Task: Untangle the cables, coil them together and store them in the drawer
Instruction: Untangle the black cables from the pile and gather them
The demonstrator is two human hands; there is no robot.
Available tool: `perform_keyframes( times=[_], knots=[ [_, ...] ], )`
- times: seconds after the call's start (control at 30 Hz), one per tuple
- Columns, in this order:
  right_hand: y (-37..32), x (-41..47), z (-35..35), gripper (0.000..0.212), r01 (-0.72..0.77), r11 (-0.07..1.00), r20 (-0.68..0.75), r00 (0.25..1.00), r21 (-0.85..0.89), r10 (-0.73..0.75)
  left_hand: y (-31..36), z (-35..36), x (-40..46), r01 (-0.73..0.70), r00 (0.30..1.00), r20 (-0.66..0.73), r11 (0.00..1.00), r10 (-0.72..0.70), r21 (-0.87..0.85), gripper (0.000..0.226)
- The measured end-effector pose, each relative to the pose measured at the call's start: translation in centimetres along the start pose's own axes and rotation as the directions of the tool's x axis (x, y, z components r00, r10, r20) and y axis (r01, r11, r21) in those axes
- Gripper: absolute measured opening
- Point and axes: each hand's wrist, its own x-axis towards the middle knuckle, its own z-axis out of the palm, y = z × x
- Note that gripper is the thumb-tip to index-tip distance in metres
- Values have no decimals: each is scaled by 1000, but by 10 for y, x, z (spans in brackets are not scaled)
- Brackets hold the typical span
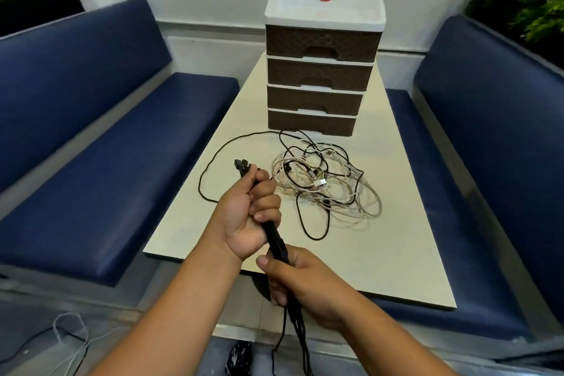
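Head view: the left hand (248,210) grips a folded black cable bundle (276,243), and the right hand (300,281) is clenched around it lower down. A tangle of white and black cables (326,183) lies on the table (406,223) before the closed drawer unit (320,82); the plugs are perhaps USB.

Visible body parts: two forearms and two hands, seen from the head camera.

Left forearm (171,308): bare along its whole visible length, from the bottom edge of the view up to the wrist. No garment covers any part of it.

Right forearm (393,336): likewise bare from the lower right edge up to the wrist.

Left hand (247,217): bare. The fingernails that show are short and pale, trimmed close to the fingertips.

Right hand (302,281): bare. The thumbnail (262,260) is short, pale and rounded.

A dark speckled shape (241,357) lies at the bottom edge between the forearms; whether it is footwear cannot be told.
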Motion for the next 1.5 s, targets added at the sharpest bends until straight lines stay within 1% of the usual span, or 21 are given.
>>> perform_keyframes(
  times=[0.07, 0.1, 0.17, 0.23, 0.3, 0.37, 0.53, 0.6, 0.67, 0.7, 0.77, 0.83, 0.9, 0.93, 1.03, 1.17, 1.27, 1.33, 1.4, 1.43, 1.5],
  knots=[
    [1, 11, -4, 13, -8, 999, 55, 998, 41, 5, 10, -6, 4, -15, 999, -45, 1000, 15, 1, 31],
    [2, 18, -7, 14, -27, 994, 81, 997, 103, 19, 16, -8, 6, -16, 998, -58, 1000, 16, 0, 31],
    [2, 32, -14, 31, -51, 974, 93, 995, 221, 31, 28, -13, 9, -18, 997, -78, 1000, 19, 13, 31],
    [3, 53, -18, 38, -33, 954, 2, 999, 297, 34, 41, -17, 12, -16, 995, -97, 999, 21, 51, 32],
    [5, 80, -22, 32, -37, 950, -161, 983, 311, 91, 54, -22, 16, -12, 993, -112, 995, 24, 99, 31],
    [5, 105, -25, 25, -84, 955, -305, 936, 284, 173, 66, -28, 21, -4, 993, -120, 992, 19, 126, 29],
    [0, 158, -17, 22, -168, 931, -389, 873, 325, 293, 98, -42, 37, 50, 988, -155, 986, -26, 157, 30],
    [4, 179, -9, 19, -217, 943, -467, 826, 254, 316, 107, -47, 44, 65, 984, -174, 983, -35, 174, 29],
    [11, 196, -7, 28, -318, 947, -580, 764, 45, 285, 113, -52, 50, 76, 980, -195, 977, -36, 200, 27],
    [13, 205, -7, 36, -373, 926, -624, 737, -59, 257, 116, -54, 53, 80, 978, -203, 975, -37, 208, 26],
    [14, 219, -9, 50, -462, 861, -672, 708, -210, 216, 122, -60, 58, 92, 975, -217, 973, -44, 214, 26],
    [13, 229, -11, 56, -555, 756, -697, 692, -346, 189, 127, -64, 62, 103, 973, -225, 971, -53, 216, 26],
    [11, 236, -13, 51, -606, 665, -717, 681, -437, 150, 132, -68, 66, 117, 971, -233, 964, -60, 237, 26],
    [10, 238, -14, 45, -609, 659, -729, 671, -442, 132, 134, -69, 68, 127, 969, -237, 959, -66, 252, 26],
    [8, 241, -15, 30, -580, 720, -742, 656, -381, 136, 139, -72, 73, 153, 966, -247, 945, -80, 291, 27],
    [13, 239, -15, 29, -517, 785, -725, 677, -341, 130, 144, -75, 77, 171, 963, -255, 936, -92, 308, 25],
    [10, 231, -12, 29, -372, 880, -737, 674, -296, 37, 146, -76, 81, 187, 959, -262, 934, -107, 304, 25],
    [5, 226, -8, 27, -277, 933, -771, 636, -230, -1, 147, -76, 84, 196, 956, -271, 931, -111, 307, 25],
    [-2, 222, -4, 23, -168, 979, -778, 628, -111, 19, 148, -76, 86, 199, 954, -278, 929, -112, 311, 25],
    [-5, 221, -2, 19, -86, 996, -760, 647, -4, 53, 148, -76, 86, 202, 953, -282, 928, -113, 312, 25],
    [-15, 218, 2, 9, 79, 967, -692, 712, 244, 116, 148, -76, 87, 210, 949, -292, 927, -117, 310, 25]
  ],
)
